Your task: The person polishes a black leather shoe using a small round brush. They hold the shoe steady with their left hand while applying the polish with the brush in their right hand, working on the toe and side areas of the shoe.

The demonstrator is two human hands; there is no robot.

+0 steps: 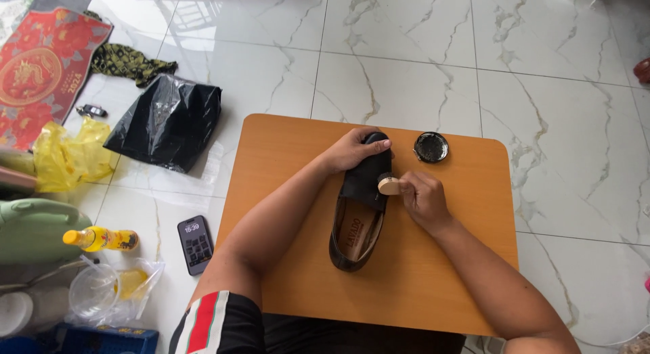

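Wooden worktop [420, 273] carries the black shoe [357, 218] at its middle, heel near you and toe pointing far. Your right hand [423, 202] has its grip closed round a small brush with a pale round wooden end [388, 185], pressed against the right side of the shoe's upper; the forearm comes in from the near right, wrist bent inward. To do this well, I would judge that short, even strokes along the leather suit best, with light pressure so the polish spreads thinly. Your left hand [353, 149] reaches from the near left, fingers curled over the toe in a closed grip, steadying the shoe flat on the worktop; hold it firm there. Beyond, just right of the toe, sits the open tin of black polish [431, 147]
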